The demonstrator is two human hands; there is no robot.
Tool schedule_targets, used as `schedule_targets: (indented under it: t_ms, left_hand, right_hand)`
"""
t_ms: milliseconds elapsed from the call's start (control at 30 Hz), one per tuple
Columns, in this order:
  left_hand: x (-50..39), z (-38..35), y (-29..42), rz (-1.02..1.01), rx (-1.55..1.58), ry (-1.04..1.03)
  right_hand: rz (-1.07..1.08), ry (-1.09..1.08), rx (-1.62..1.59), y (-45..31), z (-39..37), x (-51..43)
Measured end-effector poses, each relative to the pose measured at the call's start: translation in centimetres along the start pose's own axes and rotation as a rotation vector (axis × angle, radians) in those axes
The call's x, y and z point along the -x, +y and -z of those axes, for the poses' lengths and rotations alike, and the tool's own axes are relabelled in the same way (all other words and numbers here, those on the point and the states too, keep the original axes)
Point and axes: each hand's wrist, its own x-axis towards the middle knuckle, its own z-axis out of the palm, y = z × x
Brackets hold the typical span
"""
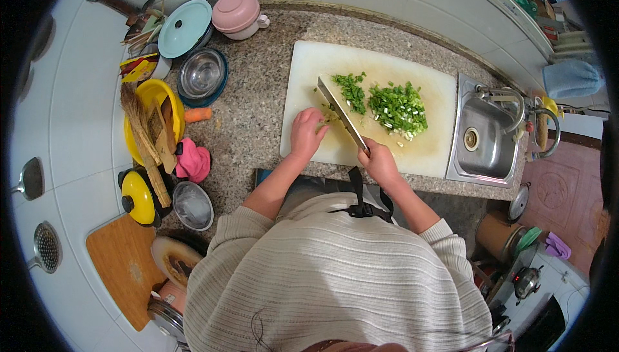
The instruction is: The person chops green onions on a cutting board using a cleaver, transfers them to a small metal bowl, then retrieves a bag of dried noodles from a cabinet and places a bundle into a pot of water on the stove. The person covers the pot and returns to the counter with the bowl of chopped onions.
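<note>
My right hand (382, 161) grips the handle of a kitchen knife (342, 112), whose long blade slants up and left across a white cutting board (309, 62). Just left of the blade, my left hand (307, 132) is low over the board, thumb apart from the curled fingers. Small green scraps (331, 117) lie between its fingertips and the blade. To the right of the knife is a large heap of chopped scallions (399, 108), green with white pieces. A smaller chopped green pile (353, 92) sits between that heap and the blade.
A steel sink (488, 134) with a faucet (508, 100) adjoins the board's right end. Left on the granite counter (251, 76) are nested bowls (200, 74), a carrot piece (197, 114), a pink cloth (193, 159), a yellow basin (178, 105) and a metal bowl (192, 206).
</note>
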Motion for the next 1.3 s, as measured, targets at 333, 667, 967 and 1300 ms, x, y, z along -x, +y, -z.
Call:
schedule_targets:
  t_ms: [333,667,967,1300]
  left_hand:
    - [0.0,-0.6,-0.8,-0.124,-0.033,0.015]
    - [0.0,-0.5,-0.8,-0.114,-0.027,0.005]
    - [0.3,-1.0,-1.6,-0.056,-0.007,-0.037]
    - [0.2,-1.2,-2.0,-0.08,-0.009,-0.052]
  right_hand:
    - [0.036,-0.049,0.089,-1.2,-0.3,0.1]
    - [0.049,-0.091,0.166,-3.1,1.0,0.3]
    - [0.09,-0.114,0.276,-3.7,1.2,0.5]
    - [0.092,-0.115,0.293,-3.5,1.2,0.2]
